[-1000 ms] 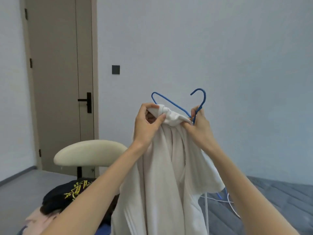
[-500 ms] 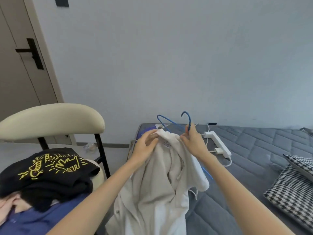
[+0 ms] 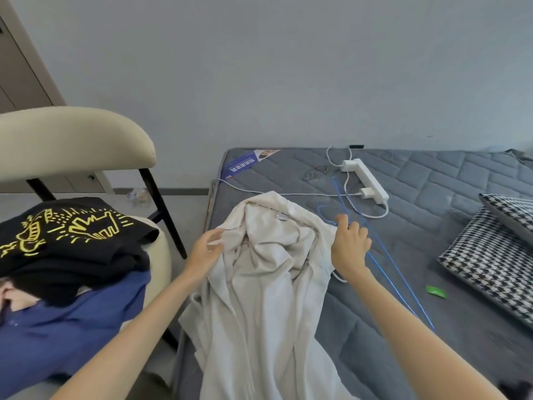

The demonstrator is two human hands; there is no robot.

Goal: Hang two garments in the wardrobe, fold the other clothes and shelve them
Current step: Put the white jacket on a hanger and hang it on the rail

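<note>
A white garment [image 3: 259,284] lies crumpled over the left edge of the grey mattress [image 3: 432,327], collar towards the wall. My left hand [image 3: 206,251] touches its left shoulder with fingers spread. My right hand [image 3: 349,241] sits at the garment's right shoulder, fingers curled on a thin blue wire hanger [image 3: 383,272]. The hanger is blurred and lies slanted across the mattress beside the garment. On the chair seat at the left is a pile of clothes: a black T-shirt with a yellow print [image 3: 72,235] on top of a blue garment [image 3: 66,327].
A cream-backed chair [image 3: 72,140] stands left of the mattress, with a door [image 3: 17,76] behind it. A white power strip [image 3: 366,177] with cables lies near the wall. Houndstooth pillows [image 3: 490,255] are at the right, and a green scrap [image 3: 436,291] lies beside them.
Garment and hanger have come down from chest height onto the mattress. My view has tipped downwards. My left hand has loosened from the collar, and the hanger is out of the collar.
</note>
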